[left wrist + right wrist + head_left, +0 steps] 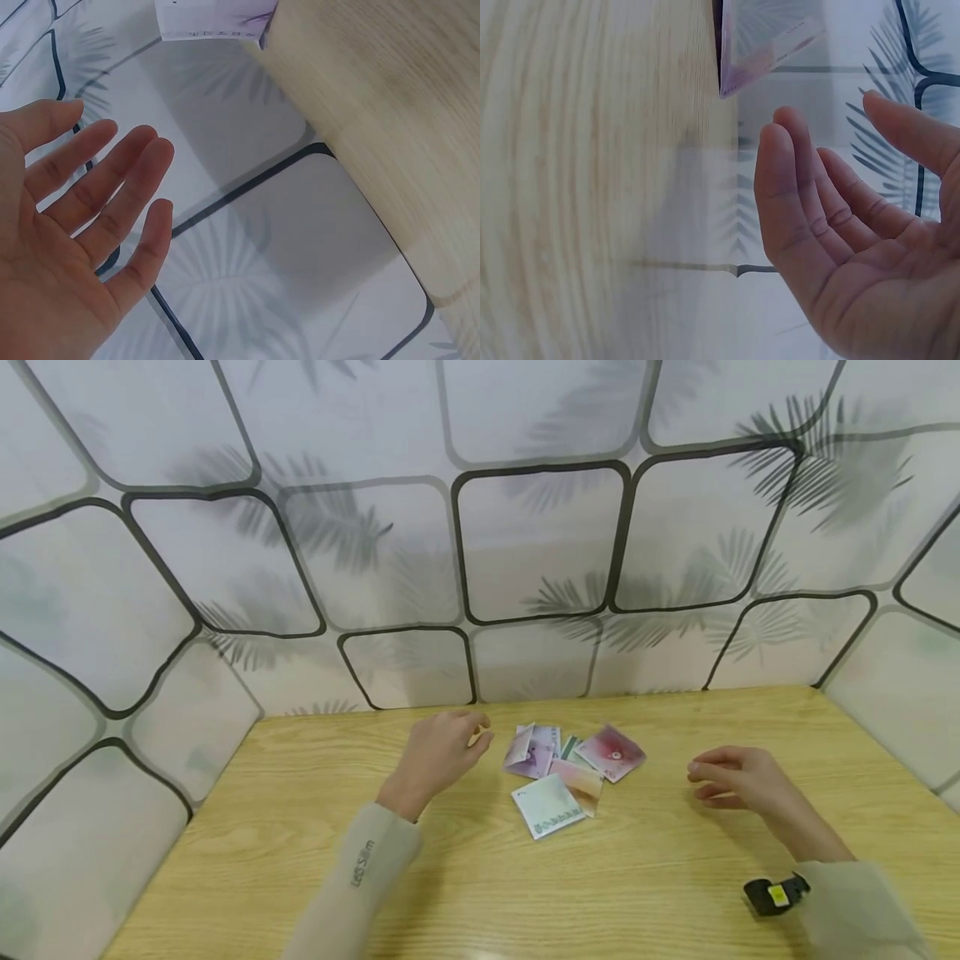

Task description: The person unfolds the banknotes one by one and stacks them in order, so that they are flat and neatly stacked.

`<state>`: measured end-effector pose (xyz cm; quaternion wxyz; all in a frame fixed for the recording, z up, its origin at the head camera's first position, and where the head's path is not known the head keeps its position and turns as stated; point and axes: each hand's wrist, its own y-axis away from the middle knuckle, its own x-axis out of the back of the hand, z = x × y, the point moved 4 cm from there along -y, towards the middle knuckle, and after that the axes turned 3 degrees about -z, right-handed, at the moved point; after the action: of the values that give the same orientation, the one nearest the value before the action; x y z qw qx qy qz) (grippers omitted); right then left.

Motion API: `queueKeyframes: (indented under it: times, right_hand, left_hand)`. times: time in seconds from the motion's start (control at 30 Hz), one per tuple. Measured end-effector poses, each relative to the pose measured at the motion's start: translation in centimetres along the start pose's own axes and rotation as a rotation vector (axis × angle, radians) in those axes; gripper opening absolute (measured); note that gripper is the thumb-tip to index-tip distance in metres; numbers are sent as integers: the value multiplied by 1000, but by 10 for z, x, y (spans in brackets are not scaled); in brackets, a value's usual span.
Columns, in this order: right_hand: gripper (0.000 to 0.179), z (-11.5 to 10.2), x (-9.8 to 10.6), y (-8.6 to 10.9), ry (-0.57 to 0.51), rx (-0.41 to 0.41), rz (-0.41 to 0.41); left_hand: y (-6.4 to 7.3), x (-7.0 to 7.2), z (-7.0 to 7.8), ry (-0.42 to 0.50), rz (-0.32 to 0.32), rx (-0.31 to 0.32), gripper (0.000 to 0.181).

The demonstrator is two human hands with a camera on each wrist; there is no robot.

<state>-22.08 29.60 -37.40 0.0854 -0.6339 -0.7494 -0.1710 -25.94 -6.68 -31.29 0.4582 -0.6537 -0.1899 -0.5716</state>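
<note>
Several folded banknotes lie in a loose cluster on the wooden table. A purple banknote [538, 760] at the cluster's left has a flap standing up. At the right lies a red banknote [611, 753], partly over a green banknote [570, 748]. In front are an orange-pink banknote [587, 787] and a pale green banknote [548, 806], which overlaps it. My left hand [446, 746] hovers left of the purple banknote, fingers relaxed, palm bare in the left wrist view. Off to the right of the cluster, my right hand [738, 777] holds nothing, its fingers loosely bent.
The light wood table [637, 885] runs back to a pale wall covering [540, 543] with dark rounded outlines and leaf prints, which also encloses both sides. A black strap with a yellow-marked buckle [778, 894] sits at my right sleeve.
</note>
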Motion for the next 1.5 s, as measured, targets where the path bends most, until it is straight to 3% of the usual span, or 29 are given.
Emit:
queueKeyframes:
  times: [0.4,0.67,1.1,1.37,1.5]
  right_hand:
    - [42,3,-9,-9,-80,-14,-40]
    - [43,-1,-13,-12,-73,-17,-46]
    - [51,3,-23,-17,-158,-66,-72]
    - [60,2,-31,-20,-202,-117,-73]
    - [57,2,-29,-19,-210,-115,-84]
  left_hand:
    - [-30,-7,23,14,-36,-88,17]
    - [-46,-17,36,43,-64,-128,17]
    - [-67,-37,58,36,-102,-170,18]
    - [-73,-49,73,61,-188,-220,19]
    - [-80,-54,78,46,-171,-216,18]
